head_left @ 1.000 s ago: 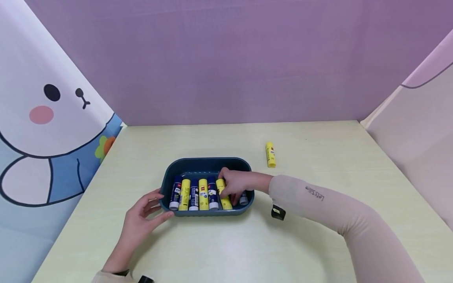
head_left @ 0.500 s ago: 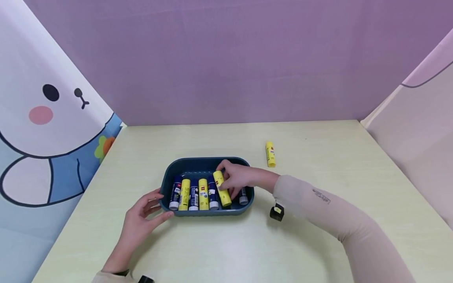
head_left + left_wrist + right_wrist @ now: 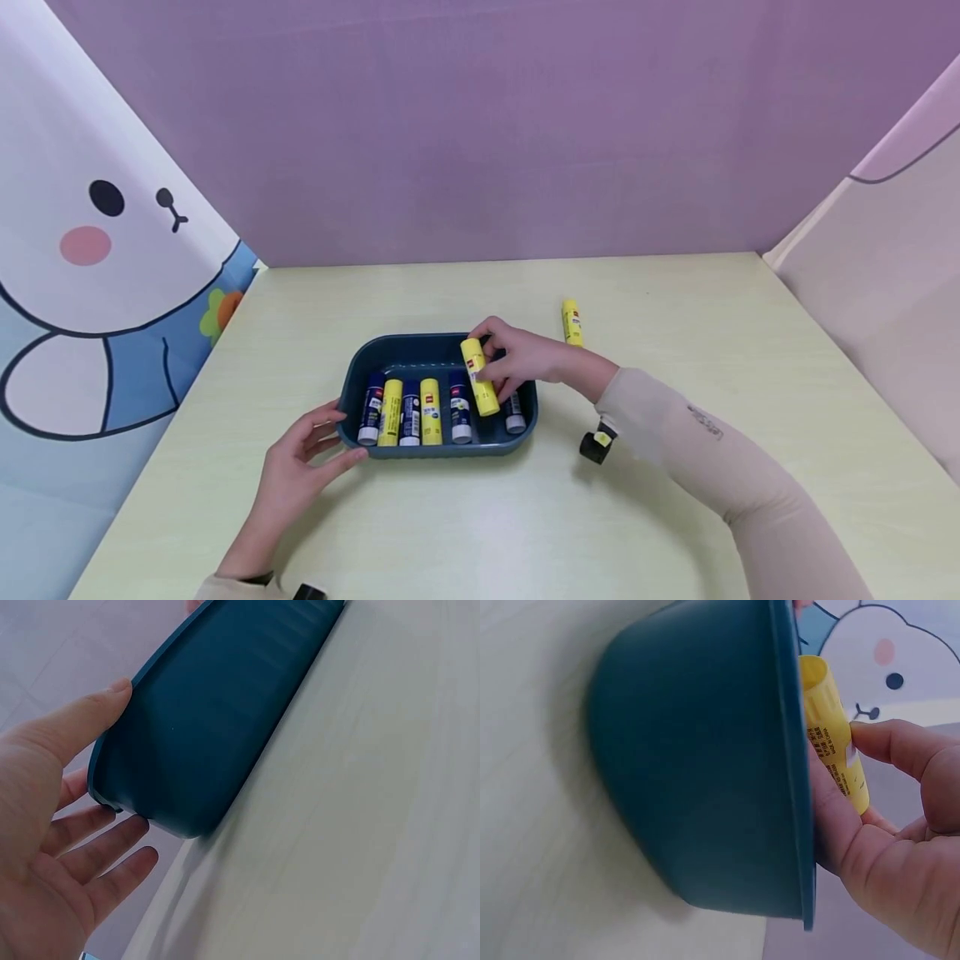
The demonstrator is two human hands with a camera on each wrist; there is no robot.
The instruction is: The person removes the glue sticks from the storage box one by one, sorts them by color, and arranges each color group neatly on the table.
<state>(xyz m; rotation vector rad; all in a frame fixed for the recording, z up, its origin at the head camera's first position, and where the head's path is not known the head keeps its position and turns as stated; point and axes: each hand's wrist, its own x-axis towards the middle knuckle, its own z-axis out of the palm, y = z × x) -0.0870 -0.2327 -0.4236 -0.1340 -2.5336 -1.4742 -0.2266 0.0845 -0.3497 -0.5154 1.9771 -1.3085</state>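
The right hand (image 3: 521, 354) pinches a yellow glue stick (image 3: 484, 398) on its left, long axis near-to-far, over the right half of the tray (image 3: 420, 452); the left hand (image 3: 300, 467), loosely spread, touches the tray's left end.

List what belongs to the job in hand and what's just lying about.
Belongs to the job:
yellow tube, pinched by the right hand
dark blue tray, left hand touching its rim
other tubes lying inside

Lying about or background:
lone yellow tube on the table, possibly related
cartoon backdrop
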